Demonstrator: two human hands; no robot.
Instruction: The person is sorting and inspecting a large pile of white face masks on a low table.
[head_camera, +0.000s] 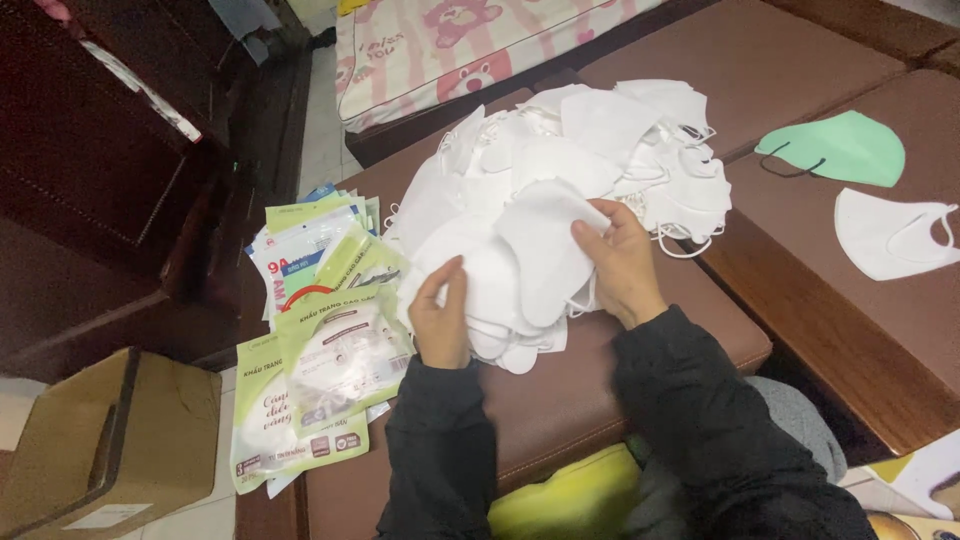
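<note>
Your right hand (622, 262) pinches a white mask (540, 262) atop the mask pile (600, 150); your left hand (440, 315) rests beside it, fingers loosely curled, gripping nothing.

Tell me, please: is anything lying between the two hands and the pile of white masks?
Nothing visible does. Both hands are already on the pile of white masks: the right hand grips the white mask on top, and the left hand rests on the pile's near edge. The mask packets lie off to the left.

It looks like a home. Brown cushioned wooden seating (760, 60) stands on a tiled floor (322, 110). A cartoon-print mattress (450, 45) lies nearby.
</note>
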